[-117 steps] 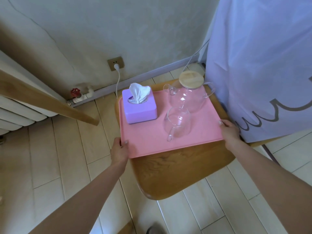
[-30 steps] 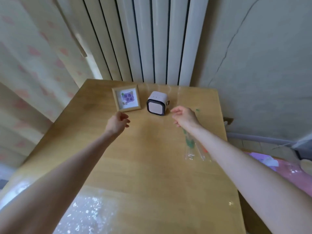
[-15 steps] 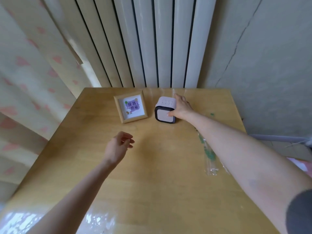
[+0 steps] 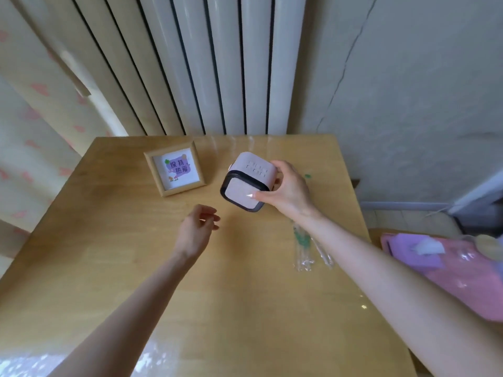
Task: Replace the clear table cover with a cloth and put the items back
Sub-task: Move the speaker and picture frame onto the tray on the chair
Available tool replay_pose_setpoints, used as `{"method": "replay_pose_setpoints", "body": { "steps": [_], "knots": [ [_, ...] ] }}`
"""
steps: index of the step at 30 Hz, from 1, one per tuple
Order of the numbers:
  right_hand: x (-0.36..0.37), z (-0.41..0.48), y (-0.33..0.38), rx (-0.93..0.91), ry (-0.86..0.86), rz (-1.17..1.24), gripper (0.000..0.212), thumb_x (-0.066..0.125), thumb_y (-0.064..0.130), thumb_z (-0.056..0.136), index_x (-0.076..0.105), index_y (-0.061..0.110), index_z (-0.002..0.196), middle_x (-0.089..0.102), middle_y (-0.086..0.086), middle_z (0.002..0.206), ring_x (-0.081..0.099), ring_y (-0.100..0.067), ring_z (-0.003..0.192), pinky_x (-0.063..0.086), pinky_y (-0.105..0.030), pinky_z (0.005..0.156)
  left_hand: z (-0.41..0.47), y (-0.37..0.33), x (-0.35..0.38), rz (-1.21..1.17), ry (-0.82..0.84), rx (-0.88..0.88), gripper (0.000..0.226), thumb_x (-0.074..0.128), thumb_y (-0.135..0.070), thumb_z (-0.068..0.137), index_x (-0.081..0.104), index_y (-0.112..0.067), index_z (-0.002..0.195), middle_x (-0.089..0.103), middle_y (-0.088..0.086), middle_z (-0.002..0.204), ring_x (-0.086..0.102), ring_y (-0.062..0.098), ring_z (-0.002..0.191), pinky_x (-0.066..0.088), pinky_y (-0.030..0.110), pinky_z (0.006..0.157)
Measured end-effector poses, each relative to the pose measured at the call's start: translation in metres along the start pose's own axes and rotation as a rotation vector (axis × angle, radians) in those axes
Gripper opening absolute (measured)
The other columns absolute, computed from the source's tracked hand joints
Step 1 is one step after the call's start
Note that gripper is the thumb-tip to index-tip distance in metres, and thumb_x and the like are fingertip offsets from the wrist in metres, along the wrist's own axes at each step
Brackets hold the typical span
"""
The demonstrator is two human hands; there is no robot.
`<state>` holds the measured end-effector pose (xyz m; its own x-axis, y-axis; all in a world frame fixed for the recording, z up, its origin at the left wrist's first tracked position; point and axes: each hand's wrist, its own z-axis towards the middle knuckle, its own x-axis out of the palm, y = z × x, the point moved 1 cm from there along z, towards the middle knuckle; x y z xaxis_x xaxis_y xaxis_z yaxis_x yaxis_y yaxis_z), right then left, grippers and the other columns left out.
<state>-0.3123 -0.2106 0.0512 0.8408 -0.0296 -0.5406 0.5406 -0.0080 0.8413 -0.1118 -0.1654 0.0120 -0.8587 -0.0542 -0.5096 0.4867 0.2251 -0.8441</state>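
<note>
Curtain side: the table point(image 4: 114, 268) is still under its clear cover point(image 4: 81, 357), which shines at the near left corner; no cloth is in view.
Picture frame point(image 4: 175, 168): it stands where it stood a moment ago, near the back edge, untouched.
My left hand point(image 4: 196, 230): loose and half curled over bare wood in front of the frame, gripping nothing.
Cube clock point(image 4: 248, 180): half a second ago it sat flat by the frame with my fingers just reaching its side; now it is tilted up off the table.
My right hand point(image 4: 285, 187): wrapped round the clock's right side, thumb pressed on its front face.
Wrapped flower point(image 4: 302, 247): it lies flat under my right forearm, not yet moved.
Pink tray point(image 4: 468, 289): already off the table at the far right, tissue box point(image 4: 413, 250) on it.
Meaning: clearing is under way, I'd say. Frame and flower still have to go before the cover can lift.
</note>
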Motion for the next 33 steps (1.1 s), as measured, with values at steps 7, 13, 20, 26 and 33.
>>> {"method": "replay_pose_setpoints", "body": {
  "steps": [7,13,20,26,33],
  "knots": [
    [-0.122,-0.069,-0.051,0.162,-0.163,0.129,0.072,0.083,0.018,0.065,0.047,0.022,0.128,0.057,0.007,0.116,0.055,-0.004,0.094,0.042,-0.004,0.068,-0.039,-0.077,0.107,-0.223,0.214,0.136,0.029,0.048,-0.003,0.091,0.043,-0.017,0.116,0.066,0.0,0.091,0.066,0.008,0.07,0.051,0.029,0.074],
    [-0.21,-0.121,-0.125,0.265,-0.21,0.089,0.071,0.083,0.013,0.066,0.047,0.024,0.127,0.054,0.016,0.105,0.051,0.013,0.087,0.039,0.003,0.061,-0.078,-0.12,0.206,-0.138,0.424,0.208,0.034,0.053,-0.009,0.091,0.048,-0.017,0.124,0.064,0.005,0.098,0.065,0.022,0.092,0.054,0.035,0.081],
    [-0.27,-0.168,-0.253,0.464,-0.312,0.047,0.069,0.085,0.014,0.062,0.048,0.024,0.12,0.057,0.004,0.113,0.056,-0.011,0.099,0.044,-0.011,0.07,-0.12,-0.137,0.311,0.097,0.575,0.32,0.027,0.05,-0.006,0.09,0.057,-0.011,0.116,0.064,0.001,0.112,0.061,0.018,0.091,0.049,0.027,0.083],
    [-0.242,-0.179,-0.398,0.753,-0.374,-0.044,0.061,0.081,0.04,0.043,0.058,0.017,0.094,0.066,-0.004,0.096,0.065,-0.021,0.085,0.056,-0.037,0.07,-0.106,-0.118,0.319,0.001,0.484,0.245,0.018,0.046,-0.001,0.093,0.059,-0.011,0.1,0.068,0.002,0.097,0.066,0.012,0.083,0.049,0.02,0.076],
    [-0.201,-0.148,-0.447,0.898,-0.446,-0.094,0.077,0.08,0.016,0.067,0.039,-0.005,0.128,0.043,-0.018,0.13,0.056,-0.038,0.108,0.047,-0.04,0.084,-0.074,-0.107,0.294,-0.047,0.29,0.27,0.02,0.044,0.0,0.094,0.061,-0.009,0.1,0.07,0.002,0.094,0.067,0.016,0.083,0.053,0.031,0.083]
  ]
}}
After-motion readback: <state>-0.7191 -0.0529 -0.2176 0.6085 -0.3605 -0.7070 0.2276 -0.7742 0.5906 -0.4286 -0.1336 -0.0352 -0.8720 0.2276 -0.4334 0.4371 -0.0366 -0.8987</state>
